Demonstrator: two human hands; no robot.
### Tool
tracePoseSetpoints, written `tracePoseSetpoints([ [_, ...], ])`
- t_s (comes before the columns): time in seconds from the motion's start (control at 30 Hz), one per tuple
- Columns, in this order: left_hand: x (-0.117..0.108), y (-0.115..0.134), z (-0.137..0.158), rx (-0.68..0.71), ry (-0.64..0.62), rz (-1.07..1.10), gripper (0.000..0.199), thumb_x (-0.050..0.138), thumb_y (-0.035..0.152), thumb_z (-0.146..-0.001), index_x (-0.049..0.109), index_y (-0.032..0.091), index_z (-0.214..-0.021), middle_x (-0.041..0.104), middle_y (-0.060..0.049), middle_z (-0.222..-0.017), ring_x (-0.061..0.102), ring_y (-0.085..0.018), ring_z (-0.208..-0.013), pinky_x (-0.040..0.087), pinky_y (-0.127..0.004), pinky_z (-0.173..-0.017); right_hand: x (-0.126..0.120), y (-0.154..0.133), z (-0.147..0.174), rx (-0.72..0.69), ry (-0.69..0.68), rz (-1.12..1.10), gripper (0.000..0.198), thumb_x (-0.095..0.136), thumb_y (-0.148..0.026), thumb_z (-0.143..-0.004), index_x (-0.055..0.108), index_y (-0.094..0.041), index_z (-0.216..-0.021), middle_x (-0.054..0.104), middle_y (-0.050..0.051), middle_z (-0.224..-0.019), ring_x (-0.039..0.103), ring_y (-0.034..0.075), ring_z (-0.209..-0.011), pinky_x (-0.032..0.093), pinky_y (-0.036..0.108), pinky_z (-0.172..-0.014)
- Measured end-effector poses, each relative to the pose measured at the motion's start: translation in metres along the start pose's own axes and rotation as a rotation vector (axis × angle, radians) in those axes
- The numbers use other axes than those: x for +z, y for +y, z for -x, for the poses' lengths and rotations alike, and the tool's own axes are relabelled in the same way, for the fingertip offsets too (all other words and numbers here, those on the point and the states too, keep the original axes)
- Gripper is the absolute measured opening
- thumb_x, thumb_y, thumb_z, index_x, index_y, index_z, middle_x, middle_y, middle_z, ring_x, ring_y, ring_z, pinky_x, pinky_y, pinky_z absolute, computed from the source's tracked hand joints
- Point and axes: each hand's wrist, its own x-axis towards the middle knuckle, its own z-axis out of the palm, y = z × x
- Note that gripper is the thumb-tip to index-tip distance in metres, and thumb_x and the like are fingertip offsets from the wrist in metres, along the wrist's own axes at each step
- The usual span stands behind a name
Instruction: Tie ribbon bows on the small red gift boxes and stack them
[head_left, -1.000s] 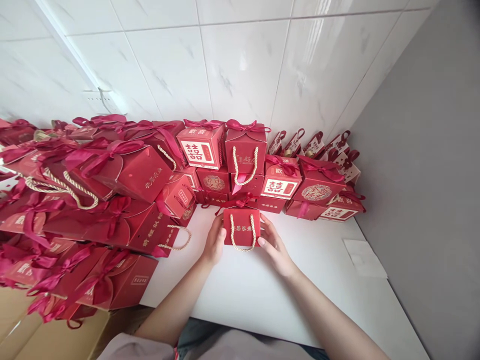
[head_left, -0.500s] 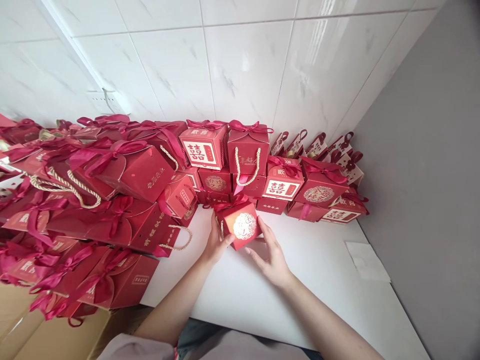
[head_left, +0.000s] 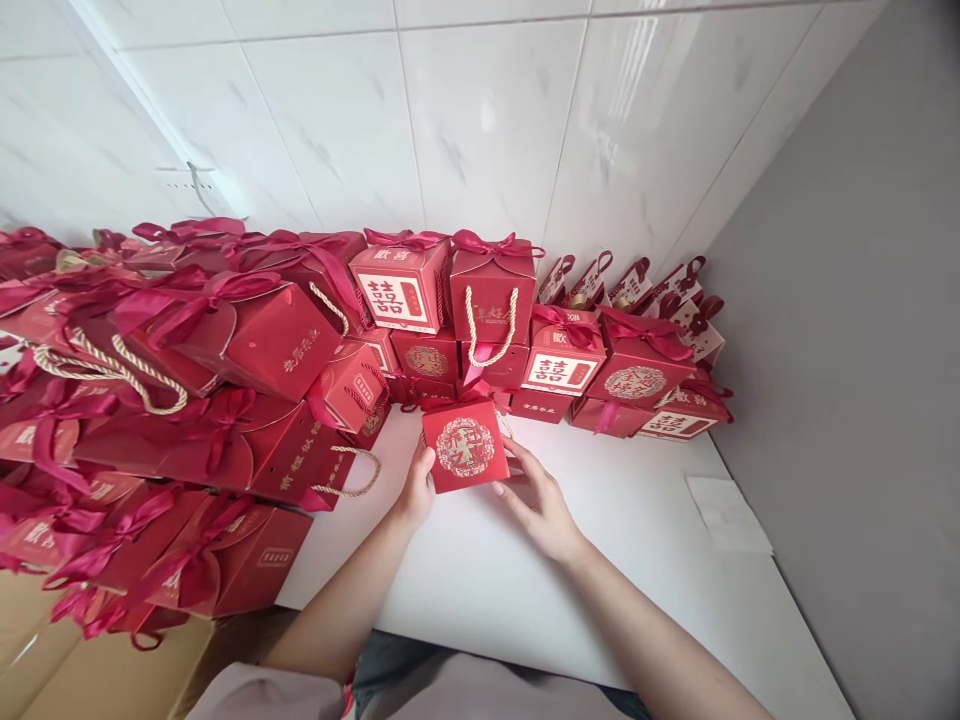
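A small red gift box with a round metallic-gold emblem on its front is held over the white table, between my two hands. A dark pink ribbon bow tops it, and a bit of pale cord shows at its right side. My left hand grips the box's left edge, thumb at the front and fingers mostly hidden behind. On the other side, my right hand has its fingertips against the right edge, with thumb near the lower corner. Behind the box stands a row of similar red gift boxes.
Many ribboned red boxes are stacked at left, some with rope handles. Small white-and-red tagged packets lean by the tiled wall. A white sheet lies near the grey panel. A cardboard carton stands lower left.
The gift box has turned from a tilt to nearly level, its emblem face now squarer to me, and shifted slightly left. Both hands remain at its sides. The whole view has shifted a little.
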Motion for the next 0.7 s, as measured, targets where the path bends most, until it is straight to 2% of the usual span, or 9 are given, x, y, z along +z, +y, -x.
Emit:
tracePoseSetpoints([
  [0.3, 0.0012, -0.0003, -0.0005, -0.102, -0.009, 0.114, 0.061, 0.053, 0.060, -0.080, 0.056, 0.017, -0.123, 0.067, -0.010, -0.123, 0.055, -0.036, -0.125, 0.048, -0.050, -0.101, -0.0019, 0.0026, -0.0009, -0.042, 0.051, 0.008, 0.054, 0.059, -0.035, -0.091, 0.042, -0.032, -0.143, 0.046, 0.010, -0.142, 0.064, 0.023, -0.102, 0.057, 0.042, -0.086],
  [0.7, -0.0062, -0.0078, -0.0019, -0.148, -0.011, 0.141, 0.060, 0.049, 0.059, -0.083, 0.058, 0.016, -0.124, 0.068, -0.010, -0.123, 0.053, -0.035, -0.127, 0.045, -0.048, -0.104, -0.0030, 0.0030, -0.0004, -0.035, 0.038, -0.009, 0.052, 0.059, -0.032, -0.092, 0.043, -0.032, -0.141, 0.047, 0.011, -0.139, 0.063, 0.023, -0.101, 0.058, 0.041, -0.084],
])
